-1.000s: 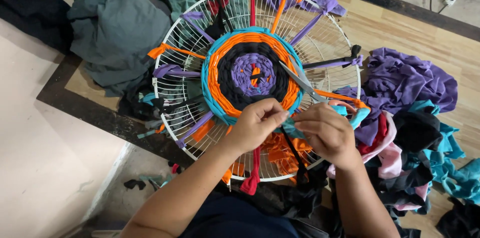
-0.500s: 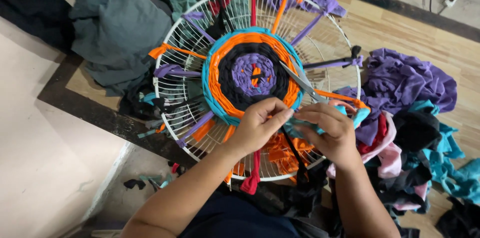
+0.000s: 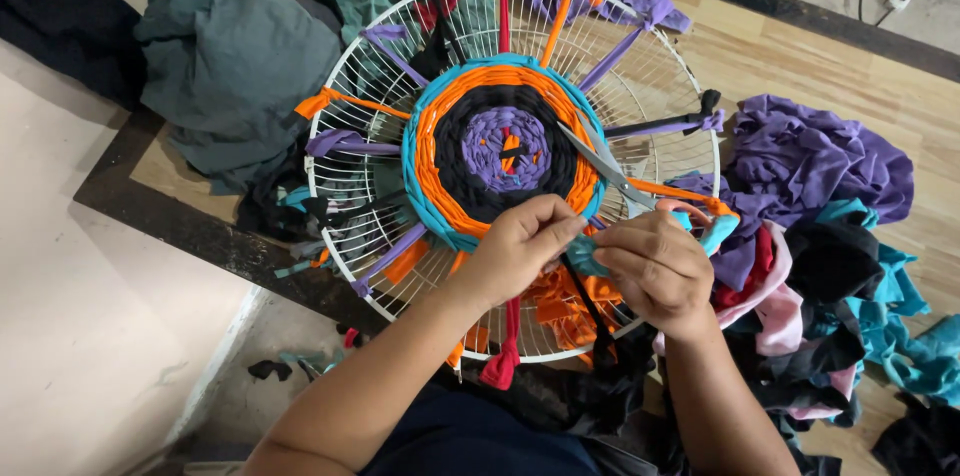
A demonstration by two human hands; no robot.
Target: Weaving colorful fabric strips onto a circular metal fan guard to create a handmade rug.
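Observation:
A round white wire fan guard point(image 3: 345, 96) lies on the wooden table point(image 3: 790, 46). Cloth strips are woven on it in rings of purple, black, orange and teal point(image 3: 505, 141). My left hand point(image 3: 520, 246) pinches a teal cloth strip point(image 3: 583, 254) at the lower right edge of the weave. My right hand point(image 3: 655, 271) grips the same strip beside it. Scissors point(image 3: 615, 171) with pale handles rest across the guard, just above my right hand.
Grey-green cloth point(image 3: 225, 66) is heaped at the table's left end. Purple cloth point(image 3: 815, 161) and mixed black, pink and teal scraps point(image 3: 840, 286) lie to the right. Small cloth scraps point(image 3: 270, 368) sit on the floor below the dark table edge point(image 3: 180, 226).
Both hands stayed at the lower right edge of the weave, with the fingers shifting slightly on the teal strip. The guard and scissors have not moved.

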